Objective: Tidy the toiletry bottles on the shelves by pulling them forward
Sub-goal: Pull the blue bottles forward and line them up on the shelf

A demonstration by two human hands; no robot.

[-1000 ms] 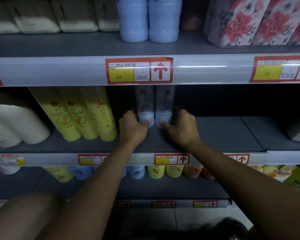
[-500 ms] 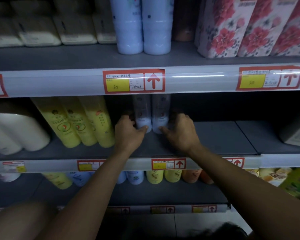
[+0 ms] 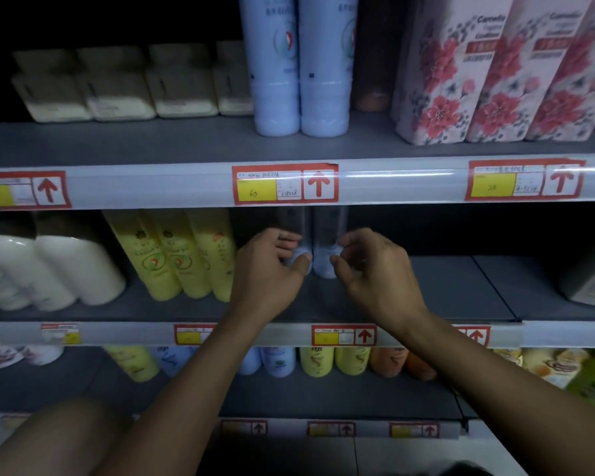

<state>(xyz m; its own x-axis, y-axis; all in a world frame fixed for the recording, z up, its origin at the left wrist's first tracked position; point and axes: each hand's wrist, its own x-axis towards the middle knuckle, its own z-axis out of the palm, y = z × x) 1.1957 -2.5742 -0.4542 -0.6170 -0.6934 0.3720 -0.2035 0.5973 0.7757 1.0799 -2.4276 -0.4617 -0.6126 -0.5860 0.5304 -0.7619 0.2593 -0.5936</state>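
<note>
Reaching into the middle shelf, the left hand grips one pale bottle; the right hand, fingers curled, touches its twin. Both bottles stand well behind the shelf's front edge, bare shelf to their right.

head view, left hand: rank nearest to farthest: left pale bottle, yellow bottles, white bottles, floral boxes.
From the left hand:
1. Left pale bottle, in its grip, middle shelf.
2. Yellow bottles, just left, same shelf.
3. White bottles, further left, same shelf.
4. Floral boxes, top shelf, up right.
</note>
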